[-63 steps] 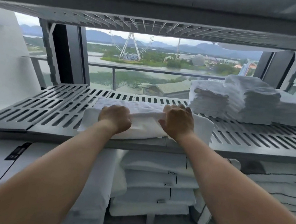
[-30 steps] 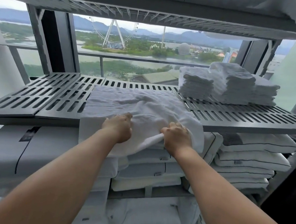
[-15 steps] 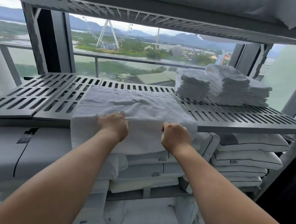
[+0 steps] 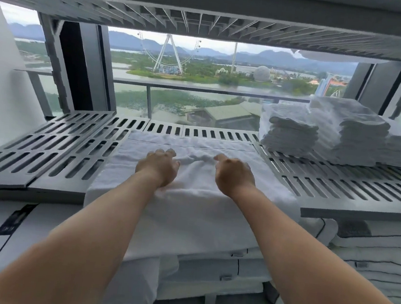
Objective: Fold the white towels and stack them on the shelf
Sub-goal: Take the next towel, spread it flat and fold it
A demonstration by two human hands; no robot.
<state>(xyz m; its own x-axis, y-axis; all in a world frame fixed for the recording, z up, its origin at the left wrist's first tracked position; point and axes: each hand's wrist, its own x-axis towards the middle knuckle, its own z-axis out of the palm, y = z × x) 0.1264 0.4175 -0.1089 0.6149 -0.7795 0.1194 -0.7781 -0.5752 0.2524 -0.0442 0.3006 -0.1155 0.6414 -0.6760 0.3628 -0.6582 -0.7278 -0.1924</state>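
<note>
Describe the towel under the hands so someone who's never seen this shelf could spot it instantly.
Start at the grey slotted shelf in front of the window. The towel lies across its middle, near edge hanging over the front, with the left hand and right hand on top. Unlike the folded stacks at the shelf's right end, it lies spread open.

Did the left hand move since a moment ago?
Yes. The left hand went from the front edge of the grey slotted shelf farther back onto the white towel.

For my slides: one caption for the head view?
Left hand and right hand rest on a white towel draped over the slatted shelf.
</note>
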